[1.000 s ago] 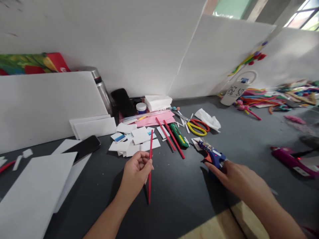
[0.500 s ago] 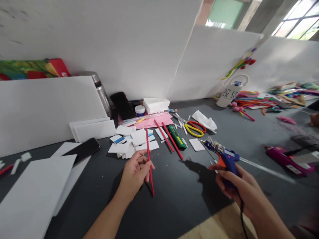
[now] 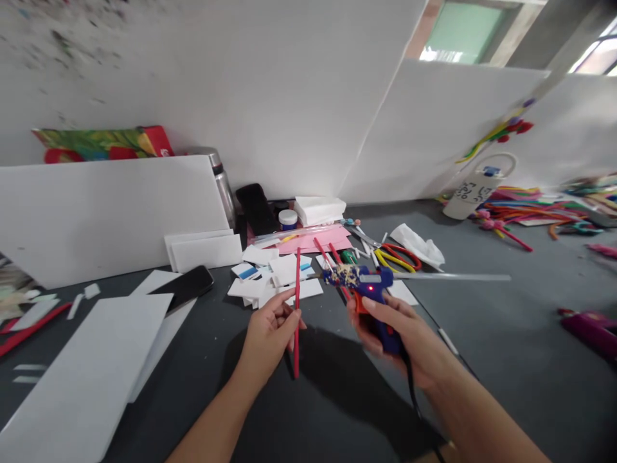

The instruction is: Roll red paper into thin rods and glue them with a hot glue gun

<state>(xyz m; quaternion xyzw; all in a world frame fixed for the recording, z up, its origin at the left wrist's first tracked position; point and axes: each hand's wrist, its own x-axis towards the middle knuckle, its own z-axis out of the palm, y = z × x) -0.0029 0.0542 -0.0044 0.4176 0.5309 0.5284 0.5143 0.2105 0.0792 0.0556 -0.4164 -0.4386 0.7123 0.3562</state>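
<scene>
Between the thumb and fingers of my left hand is a thin red stick, held nearly upright over the table. My right hand is wrapped round a blue glue gun with an orange trigger and a small red light. A clear glue stick juts from its back, and its speckled nozzle points left, close to the red stick. Whether the nozzle touches the stick I cannot tell. Small white card pieces lie in a pile just beyond my left hand. Two more red sticks lie partly hidden behind the glue gun.
Scissors and crumpled tissue lie behind the glue gun. A black phone and white boards are at left. A magenta glue gun lies at right, with a white bottle farther back. The power cord trails below my right hand.
My right hand has brought the blue glue gun leftward, close to the red stick, and its nozzle now points left. My left hand still holds the stick. The view has turned left.
</scene>
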